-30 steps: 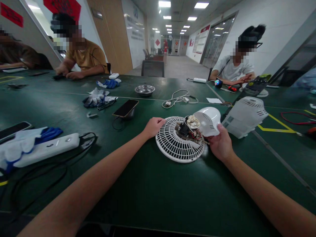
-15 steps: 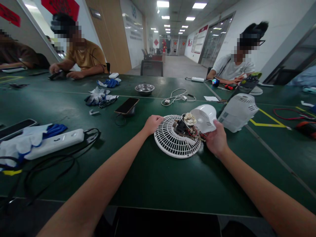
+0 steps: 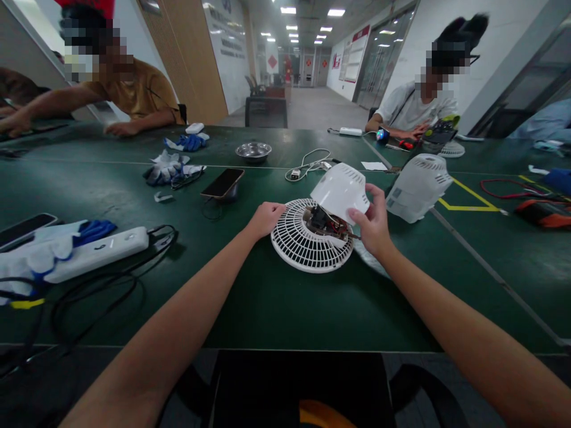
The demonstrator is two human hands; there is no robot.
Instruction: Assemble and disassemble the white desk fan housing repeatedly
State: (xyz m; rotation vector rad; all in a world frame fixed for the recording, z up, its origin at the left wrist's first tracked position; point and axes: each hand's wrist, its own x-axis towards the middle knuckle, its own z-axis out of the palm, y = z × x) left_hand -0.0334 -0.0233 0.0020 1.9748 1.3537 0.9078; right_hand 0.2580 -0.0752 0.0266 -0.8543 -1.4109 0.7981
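Note:
A round white fan grille [image 3: 307, 252] lies on the green table, with a motor and wiring [image 3: 322, 223] at its middle. My left hand [image 3: 266, 219] is closed on the grille's left rim. My right hand [image 3: 375, 223] pinches a glossy white plastic cover [image 3: 341, 190] by its right side, tilted above the motor and hiding part of it. Right of this hand a white translucent housing [image 3: 417, 190] stands on the table. Under my right wrist, a pale round piece is partly hidden.
Behind the grille are a white cable [image 3: 307, 169], a metal bowl [image 3: 253, 151] and a phone [image 3: 223, 182]. Gloves [image 3: 38, 258] and a power strip [image 3: 102, 252] with black cords lie left. People sit across the table. An orange-black tool [image 3: 542, 212] lies far right.
My right hand has moved the white cover left over the motor and turned it. My left hand stays at the grille's rim. The person at the left has stretched out an arm.

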